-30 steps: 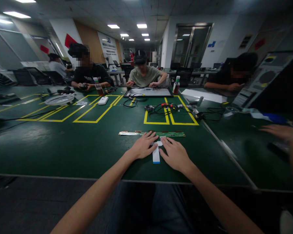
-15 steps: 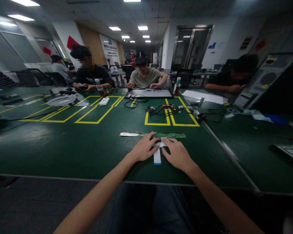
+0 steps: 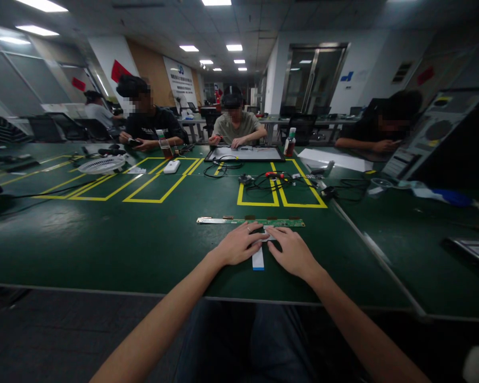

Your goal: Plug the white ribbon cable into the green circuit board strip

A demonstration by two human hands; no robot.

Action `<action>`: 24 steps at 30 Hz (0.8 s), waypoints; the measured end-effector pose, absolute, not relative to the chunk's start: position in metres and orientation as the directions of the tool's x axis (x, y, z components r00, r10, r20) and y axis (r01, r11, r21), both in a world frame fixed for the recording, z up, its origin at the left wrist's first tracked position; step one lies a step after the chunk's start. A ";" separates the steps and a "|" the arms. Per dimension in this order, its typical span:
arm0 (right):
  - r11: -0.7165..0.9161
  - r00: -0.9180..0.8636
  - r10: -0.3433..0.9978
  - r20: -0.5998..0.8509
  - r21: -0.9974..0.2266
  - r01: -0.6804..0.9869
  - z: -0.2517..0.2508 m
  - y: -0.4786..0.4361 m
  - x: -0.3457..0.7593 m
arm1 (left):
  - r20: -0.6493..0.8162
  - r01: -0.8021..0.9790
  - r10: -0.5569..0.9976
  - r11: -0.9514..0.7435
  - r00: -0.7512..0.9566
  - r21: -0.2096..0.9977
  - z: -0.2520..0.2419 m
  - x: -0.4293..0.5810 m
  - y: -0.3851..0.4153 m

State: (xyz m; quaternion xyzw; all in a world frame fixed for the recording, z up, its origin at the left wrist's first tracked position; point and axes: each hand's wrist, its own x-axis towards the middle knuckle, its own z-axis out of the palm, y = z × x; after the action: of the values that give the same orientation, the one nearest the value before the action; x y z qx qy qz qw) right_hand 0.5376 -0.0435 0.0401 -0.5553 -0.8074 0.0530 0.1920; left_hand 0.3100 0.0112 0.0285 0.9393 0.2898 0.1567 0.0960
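Note:
A long, narrow green circuit board with a metal strip on its left end lies on the green table. A white flat ribbon cable with a blue tip runs from the board toward me. My left hand and my right hand rest on either side of the cable's upper end. Their fingertips meet and press on it where it joins the board, and that joint is hidden under my fingers.
Yellow tape boxes mark the table beyond the board, with tangled black wires, a flat panel, a bottle and a white fan grille. Several people sit across the table. An open computer case stands at the right.
My fingertips have drawn closer together over the top of the cable. A co-worker's hand that reached in at the right edge has gone.

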 end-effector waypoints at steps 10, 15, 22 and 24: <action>0.278 -0.182 0.926 0.332 -0.270 0.922 0.028 -0.084 0.588 | 0.221 0.528 0.599 -0.792 0.770 0.308 0.034 0.310 0.010; 0.270 -0.177 0.932 0.317 -0.279 0.922 0.013 -0.101 0.613 | 0.203 0.559 0.620 -0.778 0.758 0.287 0.036 0.306 0.007; 0.267 -0.168 0.931 0.323 -0.295 0.917 0.013 -0.104 0.611 | 0.166 0.639 0.674 -0.737 0.720 0.220 0.035 0.266 0.015; 0.268 -0.169 0.931 0.324 -0.291 0.918 0.013 -0.104 0.611 | 0.166 0.677 0.707 -0.706 0.687 0.208 0.034 0.244 0.016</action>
State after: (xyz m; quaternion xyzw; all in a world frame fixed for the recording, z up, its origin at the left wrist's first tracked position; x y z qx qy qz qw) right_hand 0.6110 -0.1036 0.0133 -0.6049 -0.7644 0.0140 0.2229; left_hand 0.2439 0.0156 0.0338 0.9161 0.3777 0.1177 0.0651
